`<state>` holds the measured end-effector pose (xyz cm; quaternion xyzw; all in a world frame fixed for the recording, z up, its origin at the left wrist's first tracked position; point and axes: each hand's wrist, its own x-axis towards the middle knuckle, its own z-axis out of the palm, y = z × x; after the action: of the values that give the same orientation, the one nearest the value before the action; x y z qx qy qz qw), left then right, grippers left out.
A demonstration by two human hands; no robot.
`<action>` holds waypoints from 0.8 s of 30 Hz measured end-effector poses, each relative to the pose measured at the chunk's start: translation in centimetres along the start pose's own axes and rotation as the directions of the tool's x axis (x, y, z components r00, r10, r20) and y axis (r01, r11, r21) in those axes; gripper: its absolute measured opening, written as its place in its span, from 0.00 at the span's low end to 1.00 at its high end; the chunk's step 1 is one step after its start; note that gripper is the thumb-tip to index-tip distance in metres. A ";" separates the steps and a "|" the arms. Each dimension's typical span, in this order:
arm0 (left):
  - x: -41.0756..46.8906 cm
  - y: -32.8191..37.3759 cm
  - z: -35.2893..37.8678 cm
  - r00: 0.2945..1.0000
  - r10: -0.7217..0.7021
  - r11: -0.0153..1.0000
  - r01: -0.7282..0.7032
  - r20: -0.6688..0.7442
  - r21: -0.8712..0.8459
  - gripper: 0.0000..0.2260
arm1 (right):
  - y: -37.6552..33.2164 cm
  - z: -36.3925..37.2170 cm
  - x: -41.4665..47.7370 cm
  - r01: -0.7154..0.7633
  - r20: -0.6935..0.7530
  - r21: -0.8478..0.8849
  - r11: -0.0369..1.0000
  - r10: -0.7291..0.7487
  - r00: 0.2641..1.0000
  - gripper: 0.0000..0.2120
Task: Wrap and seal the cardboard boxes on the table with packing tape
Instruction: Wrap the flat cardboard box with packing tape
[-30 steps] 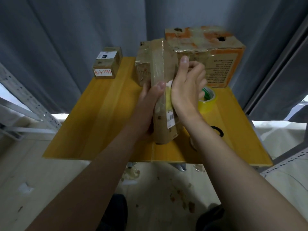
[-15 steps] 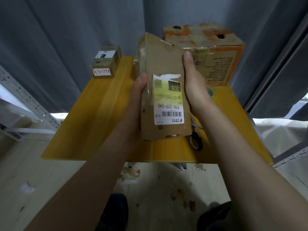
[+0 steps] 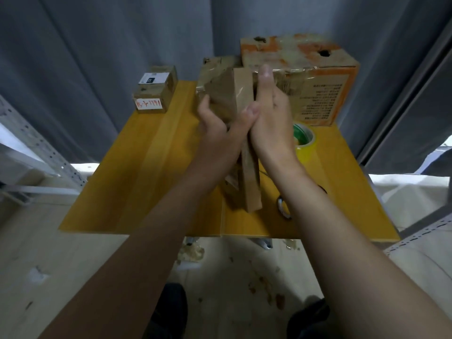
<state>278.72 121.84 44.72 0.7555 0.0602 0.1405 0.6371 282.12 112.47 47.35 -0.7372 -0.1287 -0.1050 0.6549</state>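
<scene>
A long flat brown cardboard box [image 3: 241, 99] is held on edge above the yellow table [image 3: 137, 172], its narrow side facing me and its near end low over the table. My left hand [image 3: 217, 126] grips it from the left with the thumb across the narrow side. My right hand [image 3: 271, 111] presses along its right face, fingers straight up. A roll of yellow packing tape [image 3: 305, 140] lies on the table just right of my right hand. Scissors [image 3: 283, 206] lie under my right forearm, mostly hidden.
A large orange and white carton [image 3: 318, 79] stands at the table's back right. Another taped brown box [image 3: 210, 72] sits behind the held one. A small labelled box [image 3: 155, 94] sits at the back left corner. Grey curtains hang behind; metal shelving stands on both sides.
The box has turned from showing its broad labelled face to standing on edge, narrow side towards me. Both hands shifted their hold with it.
</scene>
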 end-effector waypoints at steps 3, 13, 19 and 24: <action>0.3 0.3 0.3 0.985 -0.050 0.999 0.048 -0.165 -0.017 0.54 | -0.1 1.1 -0.7 0.011 0.014 -0.041 0.999 -0.011 1.000 0.30; -0.7 0.2 0.1 0.972 -0.102 0.978 0.059 -0.212 -0.201 0.44 | 0.9 1.4 -0.8 0.268 -0.098 -0.279 0.922 -0.305 0.947 0.18; -0.4 0.4 -1.3 0.997 -0.068 0.930 0.049 -0.039 -0.364 0.41 | 1.8 0.5 -0.7 0.245 0.016 -0.247 0.937 -0.249 0.968 0.14; 0.2 0.2 -2.4 0.991 -0.113 0.920 0.079 -0.066 -0.384 0.35 | 2.1 0.1 -0.2 -0.068 0.145 -0.291 0.954 0.114 0.983 0.22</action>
<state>278.26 124.10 45.27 0.6070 0.0963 0.1507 0.7744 282.64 112.33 45.30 -0.8349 -0.1300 -0.0325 0.5338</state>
